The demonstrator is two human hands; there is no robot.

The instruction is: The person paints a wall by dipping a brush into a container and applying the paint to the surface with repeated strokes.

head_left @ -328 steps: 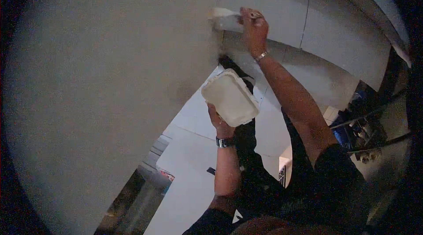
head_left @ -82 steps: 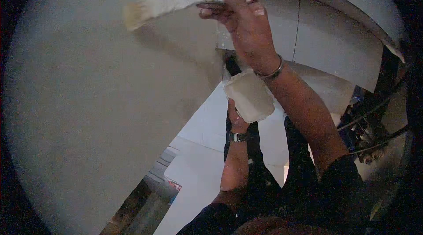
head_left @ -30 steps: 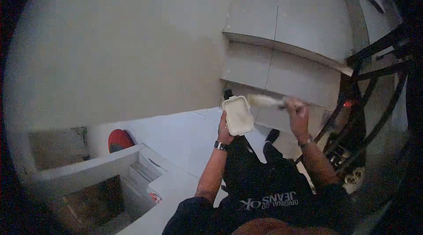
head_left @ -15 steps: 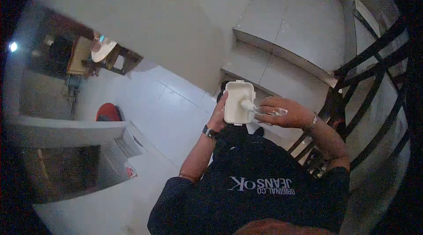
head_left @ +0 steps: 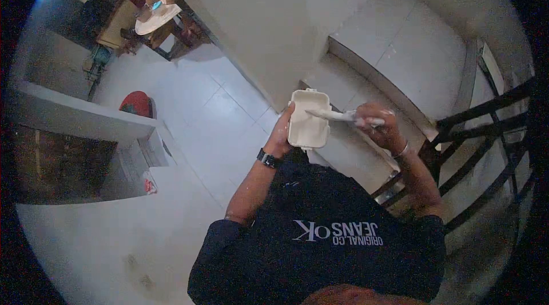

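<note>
My left hand [head_left: 279, 135] grips the left side of a shallow white container [head_left: 309, 132], its hollow side facing up. A watch sits on that wrist. My right hand [head_left: 378, 126], to the right of the container, is closed around a white-coated brush [head_left: 340, 116]. The brush tip reaches into the upper middle of the container. White smears cover the fingers of my right hand. What lies inside the container is pale and hard to tell from its walls.
Tiled steps [head_left: 366, 79] rise ahead, with a dark railing [head_left: 486, 110] on the right. A pale wall [head_left: 257, 25] stands ahead. At the far left are a red round object [head_left: 136, 104], a ledge [head_left: 80, 102] and a table with a white top [head_left: 158, 18].
My right hand has moved up and slightly right, and the brush now lies straighter across the container. The container sits slightly higher in view, and the camera's view has shifted.
</note>
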